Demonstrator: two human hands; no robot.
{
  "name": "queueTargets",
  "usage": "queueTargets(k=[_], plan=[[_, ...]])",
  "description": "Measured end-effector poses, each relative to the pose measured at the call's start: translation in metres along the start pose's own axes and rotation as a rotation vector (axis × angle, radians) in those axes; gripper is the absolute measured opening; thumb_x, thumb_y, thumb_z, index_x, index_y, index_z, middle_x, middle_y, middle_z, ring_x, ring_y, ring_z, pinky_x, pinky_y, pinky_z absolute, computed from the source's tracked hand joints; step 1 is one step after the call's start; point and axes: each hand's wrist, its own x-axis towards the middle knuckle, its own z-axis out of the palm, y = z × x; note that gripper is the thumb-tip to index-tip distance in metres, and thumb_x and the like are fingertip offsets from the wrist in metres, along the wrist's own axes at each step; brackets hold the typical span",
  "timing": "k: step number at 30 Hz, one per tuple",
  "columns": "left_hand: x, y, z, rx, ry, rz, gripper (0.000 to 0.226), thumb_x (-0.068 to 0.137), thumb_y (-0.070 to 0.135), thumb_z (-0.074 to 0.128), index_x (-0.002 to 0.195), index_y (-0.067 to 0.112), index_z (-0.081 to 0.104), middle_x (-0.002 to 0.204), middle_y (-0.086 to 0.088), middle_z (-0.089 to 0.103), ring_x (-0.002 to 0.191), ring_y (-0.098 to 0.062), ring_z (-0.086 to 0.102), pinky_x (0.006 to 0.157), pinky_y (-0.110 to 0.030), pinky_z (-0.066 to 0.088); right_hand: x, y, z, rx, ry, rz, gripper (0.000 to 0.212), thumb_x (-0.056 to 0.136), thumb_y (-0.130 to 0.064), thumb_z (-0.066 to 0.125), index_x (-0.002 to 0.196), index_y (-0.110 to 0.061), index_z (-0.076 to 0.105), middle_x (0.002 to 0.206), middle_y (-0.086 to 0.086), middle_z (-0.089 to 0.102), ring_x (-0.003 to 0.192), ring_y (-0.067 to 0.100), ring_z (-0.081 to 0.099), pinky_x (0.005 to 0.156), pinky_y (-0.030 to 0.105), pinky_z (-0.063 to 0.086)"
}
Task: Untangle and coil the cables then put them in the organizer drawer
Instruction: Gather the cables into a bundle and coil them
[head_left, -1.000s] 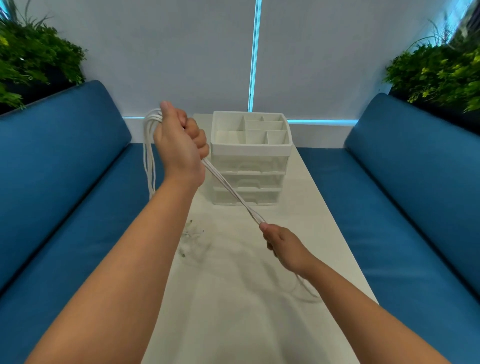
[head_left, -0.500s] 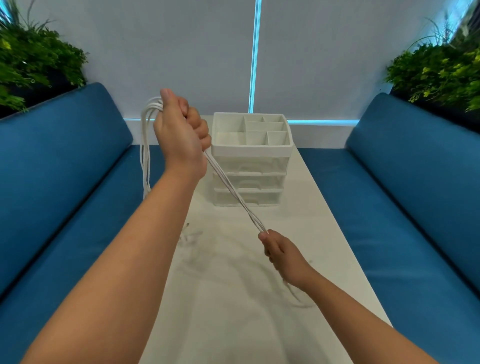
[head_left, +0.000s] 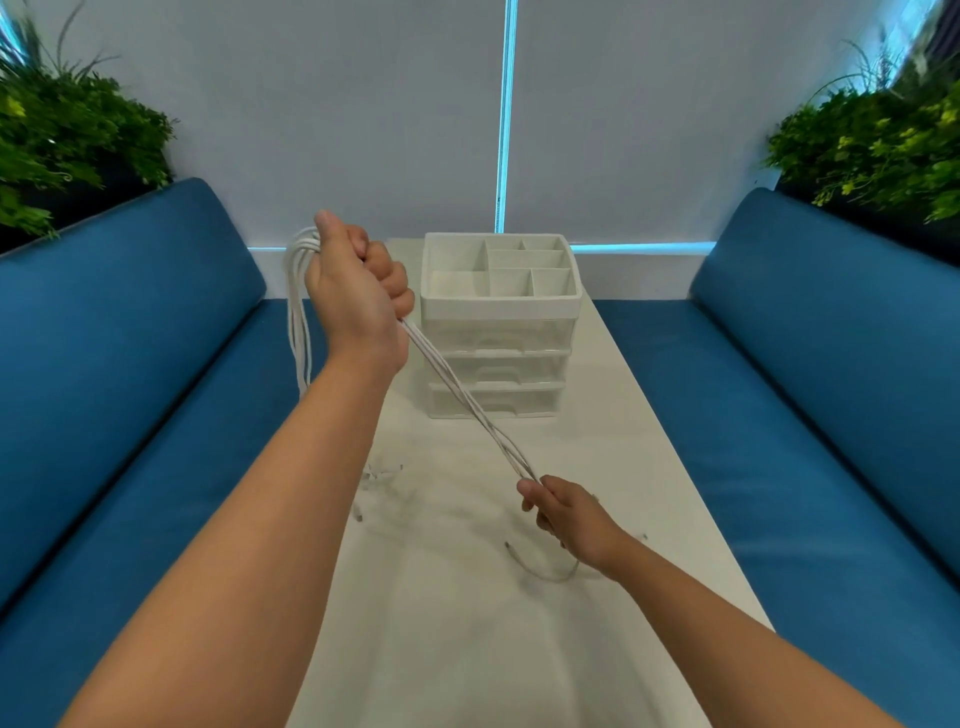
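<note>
My left hand (head_left: 358, 296) is raised above the table's left side, fist closed around a bundle of white cables (head_left: 462, 400). Loops of the bundle hang down to the left of that fist. The strands run taut, diagonally down to my right hand (head_left: 566, 514), which pinches them low over the table. A short cable tail (head_left: 545, 571) curls on the table under my right wrist. The white organizer (head_left: 498, 312) stands at the far end of the table, with open compartments on top and shut drawers below.
The long white table (head_left: 467, 649) runs between two blue benches (head_left: 130, 415) (head_left: 831, 415). Green plants stand at the back left (head_left: 62, 140) and back right (head_left: 883, 145) corners. A white wall closes the far end.
The loose cable that lay on the table near the left arm has been drawn up. My right hand has slid along the strands, and only a short tail is left beneath it.
</note>
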Motion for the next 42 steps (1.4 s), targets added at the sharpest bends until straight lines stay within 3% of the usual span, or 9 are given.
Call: queueTargets(k=[5,10,20,27,29,32,34,39,42], plan=[[0.002,-0.004,-0.010,0.067,0.036,0.024,0.046,0.107,0.040,0.029,0.066,0.021,0.032,0.053,0.006,0.023,0.044,-0.009,0.014,0.039,-0.019,0.013,-0.009,0.012,-0.002,-0.019,0.004,-0.036,0.045,0.091,-0.054,0.048,0.071,-0.016,0.036,0.061,-0.008,0.037,0.057,0.008,0.035,0.057,0.021,0.031],[-0.008,-0.022,-0.016,0.108,0.045,0.001,0.046,0.107,0.041,0.030,0.065,0.020,0.032,0.053,0.006,0.024,0.045,-0.009,0.016,0.040,-0.020,0.016,0.003,0.012,-0.006,-0.193,0.216,0.118,0.053,0.092,-0.060,0.046,0.064,-0.017,0.031,0.059,-0.003,0.035,0.057,0.014,0.034,0.058,0.030,0.027],[0.013,-0.002,-0.021,-0.035,0.157,0.000,0.045,0.106,0.038,0.032,0.064,0.022,0.030,0.056,0.004,0.021,0.048,-0.011,0.012,0.039,-0.020,0.011,-0.015,0.015,-0.026,0.058,-0.050,0.057,0.042,0.096,-0.043,0.052,0.067,-0.014,0.048,0.060,-0.007,0.046,0.057,0.009,0.041,0.056,0.010,0.037],[0.004,-0.007,-0.004,-0.052,0.118,-0.019,0.046,0.106,0.039,0.031,0.064,0.021,0.032,0.056,0.004,0.023,0.048,-0.010,0.013,0.039,-0.022,0.012,-0.002,0.002,-0.016,-0.273,0.060,0.132,0.054,0.096,-0.058,0.038,0.063,-0.017,0.032,0.057,-0.005,0.034,0.054,0.011,0.030,0.056,0.025,0.025],[0.004,-0.005,0.000,-0.088,0.124,-0.026,0.046,0.106,0.039,0.032,0.064,0.021,0.032,0.055,0.005,0.024,0.047,-0.010,0.014,0.038,-0.022,0.012,0.001,0.002,-0.014,-0.149,0.003,0.199,0.049,0.099,-0.050,0.035,0.063,-0.018,0.031,0.058,-0.004,0.031,0.053,0.012,0.025,0.055,0.027,0.022],[0.010,0.003,0.004,-0.150,0.145,-0.021,0.046,0.107,0.040,0.031,0.065,0.021,0.033,0.054,0.006,0.023,0.046,-0.009,0.014,0.037,-0.021,0.012,-0.004,0.010,-0.018,0.163,-0.077,0.204,0.033,0.098,-0.030,0.030,0.068,-0.016,0.037,0.062,-0.005,0.030,0.055,0.012,0.024,0.055,0.026,0.023],[0.011,0.006,0.005,-0.172,0.146,-0.019,0.046,0.107,0.040,0.031,0.065,0.021,0.033,0.054,0.006,0.023,0.046,-0.009,0.014,0.037,-0.021,0.012,-0.005,0.019,-0.020,0.184,-0.080,0.124,0.032,0.101,-0.025,0.031,0.072,-0.015,0.042,0.065,-0.005,0.033,0.055,0.010,0.028,0.057,0.024,0.028],[0.007,0.004,0.009,-0.197,0.128,-0.051,0.046,0.107,0.040,0.030,0.065,0.020,0.034,0.055,0.005,0.023,0.047,-0.010,0.015,0.038,-0.022,0.011,-0.002,0.028,-0.019,0.063,-0.004,0.047,0.032,0.103,-0.028,0.040,0.081,-0.017,0.061,0.064,-0.009,0.044,0.054,0.006,0.039,0.056,0.017,0.036],[0.002,0.002,0.011,-0.199,0.112,-0.063,0.047,0.107,0.040,0.030,0.065,0.021,0.034,0.056,0.005,0.023,0.047,-0.010,0.014,0.037,-0.022,0.011,0.007,0.025,-0.020,-0.191,0.120,0.105,0.042,0.098,-0.047,0.046,0.071,-0.018,0.062,0.057,-0.010,0.049,0.054,0.011,0.043,0.056,0.023,0.034]])
